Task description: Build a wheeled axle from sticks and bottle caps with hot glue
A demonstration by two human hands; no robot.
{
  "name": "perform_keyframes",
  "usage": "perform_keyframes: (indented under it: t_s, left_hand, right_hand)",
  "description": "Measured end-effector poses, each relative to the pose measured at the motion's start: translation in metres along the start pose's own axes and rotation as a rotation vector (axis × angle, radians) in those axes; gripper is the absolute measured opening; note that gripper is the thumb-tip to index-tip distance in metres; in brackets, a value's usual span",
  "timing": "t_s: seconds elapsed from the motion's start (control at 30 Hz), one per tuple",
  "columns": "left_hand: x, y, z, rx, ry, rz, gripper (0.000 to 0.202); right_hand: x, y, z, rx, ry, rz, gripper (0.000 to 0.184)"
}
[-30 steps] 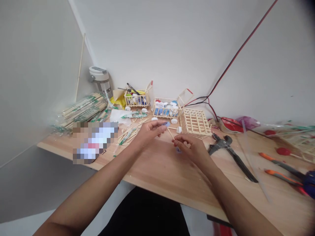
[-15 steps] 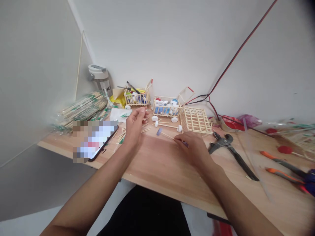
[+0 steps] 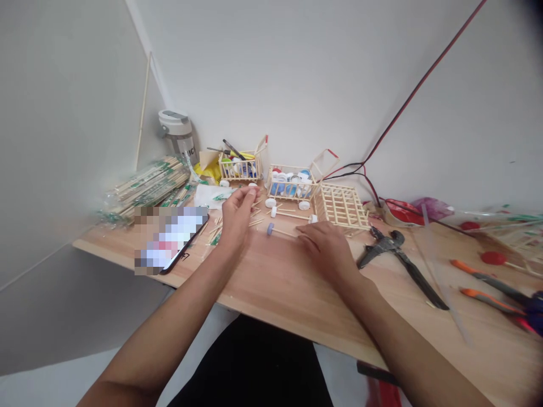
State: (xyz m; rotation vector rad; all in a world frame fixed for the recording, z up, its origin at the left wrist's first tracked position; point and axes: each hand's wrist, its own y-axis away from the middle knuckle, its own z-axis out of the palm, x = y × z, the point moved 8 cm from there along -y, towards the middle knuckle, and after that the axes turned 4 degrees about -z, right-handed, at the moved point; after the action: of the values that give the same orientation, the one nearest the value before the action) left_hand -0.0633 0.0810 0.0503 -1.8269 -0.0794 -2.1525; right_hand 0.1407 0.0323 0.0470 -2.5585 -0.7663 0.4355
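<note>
My left hand (image 3: 236, 213) is over the scattered loose sticks (image 3: 254, 217) at the back of the wooden table (image 3: 288, 288). Its fingertips are pinched together, and what is between them is too small to make out. My right hand (image 3: 326, 249) lies flat on the table with its fingers stretched toward a thin stick (image 3: 283, 232). That stick carries a blue bottle cap (image 3: 270, 229) on its left end. Just behind it lies a second stick with white caps (image 3: 291, 215) on both ends.
Along the wall stand a stick cage (image 3: 341, 206), a stick cart of bottle caps (image 3: 292, 183) and a cart of tools (image 3: 238, 167). Pliers (image 3: 399, 255) and orange-handled tools (image 3: 487, 282) lie right. A phone (image 3: 172, 240), wrapped chopsticks (image 3: 146, 183) and a flask (image 3: 180, 133) sit left.
My left hand left the blue-capped stick and moved left to the loose sticks. My right hand lowered that stick onto the table and flattened out beside it.
</note>
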Motion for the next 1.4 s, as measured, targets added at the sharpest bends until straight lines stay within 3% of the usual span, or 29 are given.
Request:
perform_keyframes:
  t_s: [0.13, 0.23, 0.33, 0.47, 0.53, 0.7, 0.87, 0.97, 1.17, 1.3, 1.4]
  left_hand:
    - [0.004, 0.001, -0.001, -0.018, -0.119, 0.052, 0.021]
    - [0.005, 0.0, 0.004, -0.088, -0.246, 0.099, 0.02]
    - [0.004, 0.001, 0.011, -0.173, -0.407, 0.156, 0.02]
    - [0.0, 0.004, 0.022, -0.278, -0.62, 0.228, 0.027]
    - [-0.003, 0.007, 0.027, -0.331, -0.705, 0.267, 0.035]
    - [-0.007, 0.012, 0.034, -0.408, -0.794, 0.317, 0.042]
    - [-0.006, 0.01, 0.028, -0.338, -0.827, 0.312, 0.041]
    - [-0.004, 0.009, 0.026, -0.312, -0.835, 0.335, 0.042]
    - [-0.016, 0.014, 0.034, -0.44, -0.913, 0.342, 0.038]
    - [-0.015, 0.011, 0.03, -0.38, -0.939, 0.322, 0.037]
    - [-0.009, 0.007, 0.022, -0.301, -0.923, 0.268, 0.035]
  right_hand:
    - [0.018, 0.006, -0.045, 0.271, -0.1, 0.092, 0.025]
    - [0.042, 0.014, -0.071, 0.309, -0.066, 0.237, 0.027]
    - [0.061, 0.018, -0.063, 0.055, -0.189, 0.324, 0.038]
    - [0.052, 0.028, -0.02, -0.442, -0.411, 0.222, 0.043]
    - [0.047, 0.031, -0.008, -0.519, -0.409, 0.168, 0.042]
    - [0.048, 0.023, 0.003, -0.397, -0.305, 0.151, 0.038]
    - [0.053, 0.017, -0.002, -0.259, -0.222, 0.152, 0.037]
    - [0.056, 0.018, -0.003, -0.255, -0.227, 0.162, 0.037]
    - [0.055, 0.019, 0.002, -0.243, -0.243, 0.185, 0.03]
    - [0.054, 0.016, 0.0, -0.153, -0.264, 0.233, 0.025]
    - [0.054, 0.017, -0.001, -0.154, -0.256, 0.251, 0.027]
